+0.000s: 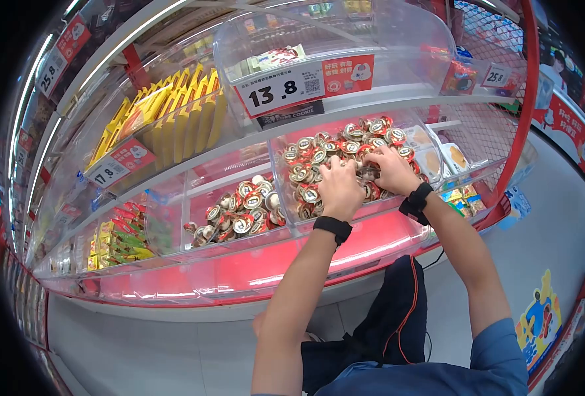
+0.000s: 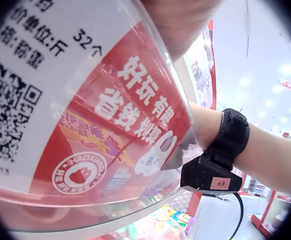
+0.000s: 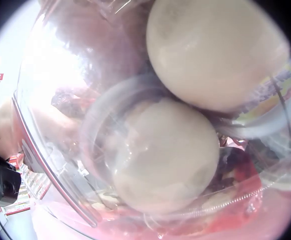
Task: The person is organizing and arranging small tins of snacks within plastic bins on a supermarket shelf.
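Observation:
Small round snack cups (image 1: pixel 319 156) in shiny wrappers with red, white and dark labels fill a clear bin (image 1: pixel 282 188). Over the middle of this pile my left hand (image 1: pixel 342 188) reaches down, fingers spread and slightly bent, fingertips on the cups. Just to its right, my right hand (image 1: pixel 397 171) has its fingers bent down among the cups, close to the left fingertips. Whether it grips one, I cannot tell. The right wrist view shows pale round cup bottoms (image 3: pixel 165 155) through clear plastic. A blurred part of the left hand (image 2: pixel 183 20) appears at the top of the left wrist view.
Left of the bin, another compartment holds more round cups (image 1: pixel 243 214). Yellow packets (image 1: pixel 187 119) stand in an upper bin. A 13.8 price sign (image 1: pixel 276 92) hangs above the hands. A red-framed mesh panel (image 1: pixel 497 72) rises at the right.

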Tool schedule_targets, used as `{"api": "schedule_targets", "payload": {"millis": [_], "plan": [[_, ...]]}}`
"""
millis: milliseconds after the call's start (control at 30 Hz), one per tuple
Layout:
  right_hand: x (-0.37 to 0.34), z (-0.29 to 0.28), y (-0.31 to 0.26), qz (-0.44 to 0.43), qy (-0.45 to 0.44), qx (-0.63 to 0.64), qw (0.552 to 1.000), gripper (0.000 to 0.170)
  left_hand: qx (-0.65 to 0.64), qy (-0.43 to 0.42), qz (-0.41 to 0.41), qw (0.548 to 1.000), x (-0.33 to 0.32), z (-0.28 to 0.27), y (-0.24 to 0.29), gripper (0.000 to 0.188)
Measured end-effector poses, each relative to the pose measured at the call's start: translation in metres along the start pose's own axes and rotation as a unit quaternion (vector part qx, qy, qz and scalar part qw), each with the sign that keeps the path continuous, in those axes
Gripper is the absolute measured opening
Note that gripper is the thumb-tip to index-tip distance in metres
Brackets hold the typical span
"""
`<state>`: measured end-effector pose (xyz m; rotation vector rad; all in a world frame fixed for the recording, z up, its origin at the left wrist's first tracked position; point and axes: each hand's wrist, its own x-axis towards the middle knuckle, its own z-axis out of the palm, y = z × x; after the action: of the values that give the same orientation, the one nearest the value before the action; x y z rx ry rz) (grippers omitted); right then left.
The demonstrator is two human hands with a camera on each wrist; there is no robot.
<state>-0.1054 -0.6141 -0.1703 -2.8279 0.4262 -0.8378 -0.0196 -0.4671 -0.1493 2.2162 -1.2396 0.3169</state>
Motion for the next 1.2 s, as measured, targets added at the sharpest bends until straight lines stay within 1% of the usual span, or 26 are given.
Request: {"api": "schedule_targets", "payload": {"millis": [67,100,133,200,233,267,300,333,367,400,433,467,533,633,733,767,800,867,933,967,1000,1067,1100,1133,1200], "plan": [[0.0,0.0,0.002,-0.006,-0.006,0.009,1.0,0.038,-0.033,0.037,0.011,0.999,0.0,-0.007,0.0,0.025],[0.0,0.0,0.003,-0.009,-0.012,0.014,1.0,0.038,-0.071,0.049,0.006,0.996,0.002,-0.006,-0.002,0.028],[0.001,0.0,0.005,-0.013,-0.017,0.02,1.0,0.038,-0.086,0.071,0.028,0.993,0.001,-0.005,-0.005,0.028],[0.002,0.001,0.003,0.006,-0.053,0.011,0.999,0.038,-0.114,0.116,0.07,0.984,-0.002,-0.013,-0.008,0.028],[0.002,-0.003,0.0,0.015,-0.07,0.009,0.997,0.038,-0.117,0.114,0.073,0.984,-0.005,-0.02,-0.008,0.03],[0.003,-0.003,-0.001,0.025,-0.087,0.007,0.996,0.038,-0.128,0.131,0.094,0.979,-0.008,-0.028,-0.01,0.03],[0.0,0.0,0.002,0.016,-0.073,0.003,0.997,0.039,-0.139,0.145,0.112,0.973,-0.016,-0.041,-0.011,0.03],[0.001,0.001,0.003,0.006,-0.079,-0.001,0.997,0.044,-0.149,0.159,0.134,0.967,-0.024,-0.055,-0.014,0.03],[0.0,0.0,0.002,0.027,-0.086,-0.012,0.996,0.046,-0.095,0.21,0.217,0.949,-0.03,-0.073,-0.024,0.031],[-0.003,-0.006,-0.007,0.048,-0.085,-0.022,0.995,0.049,-0.085,0.216,0.23,0.945,-0.037,-0.089,-0.034,0.032],[-0.002,-0.008,-0.01,0.048,-0.095,-0.035,0.994,0.051,-0.073,0.219,0.246,0.941,-0.046,-0.103,-0.045,0.033],[-0.001,-0.01,-0.01,0.05,-0.108,-0.049,0.992,0.053,-0.056,0.225,0.24,0.943,-0.054,-0.117,-0.057,0.034],[-0.002,-0.011,-0.01,0.038,-0.106,-0.041,0.993,0.053,-0.038,0.257,0.204,0.944,-0.059,-0.125,-0.091,0.032],[-0.003,-0.012,-0.012,0.022,-0.11,-0.039,0.993,0.048,0.002,0.178,0.04,0.983,-0.056,-0.128,-0.135,0.032],[-0.001,-0.007,-0.007,0.009,-0.11,-0.025,0.994,0.047,0.003,0.106,-0.026,0.994,-0.055,-0.123,-0.167,0.036],[-0.001,-0.008,-0.009,0.006,-0.116,-0.024,0.993,0.047,0.059,0.066,-0.027,0.996,-0.058,-0.12,-0.177,0.051],[0.0,-0.009,-0.008,0.002,-0.123,-0.025,0.992,0.047,0.047,0.003,-0.046,0.998,-0.059,-0.118,-0.181,0.069],[0.003,-0.009,-0.004,-0.012,-0.155,-0.02,0.988,0.055,0.115,-0.103,-0.136,0.979,-0.062,-0.113,-0.182,0.077],[0.004,-0.016,-0.013,-0.028,-0.18,-0.01,0.983,0.061,0.135,-0.117,-0.14,0.974,-0.061,-0.112,-0.191,0.074],[0.006,-0.016,-0.012,-0.024,-0.198,-0.005,0.98,0.069,0.134,-0.115,-0.165,0.97,-0.062,-0.112,-0.192,0.07],[0.004,-0.017,-0.017,-0.042,-0.179,-0.015,0.983,0.069,0.152,-0.075,-0.19,0.967,-0.063,-0.108,-0.191,0.072],[0.006,-0.012,-0.011,-0.043,-0.188,-0.012,0.981,0.067,0.258,0.029,-0.173,0.95,-0.068,-0.103,-0.189,0.074],[0.006,-0.007,-0.006,-0.041,-0.18,0.003,0.983,0.064,0.279,0.073,-0.167,0.943,-0.069,-0.101,-0.19,0.074],[0.006,-0.004,-0.001,-0.039,-0.172,0.018,0.984,0.061,0.279,0.076,-0.167,0.943,-0.07,-0.107,-0.186,0.07],[0.008,0.003,0.004,-0.027,-0.157,0.053,0.986,0.052,0.261,0.121,-0.078,0.954,-0.07,-0.097,-0.206,0.064]]}}
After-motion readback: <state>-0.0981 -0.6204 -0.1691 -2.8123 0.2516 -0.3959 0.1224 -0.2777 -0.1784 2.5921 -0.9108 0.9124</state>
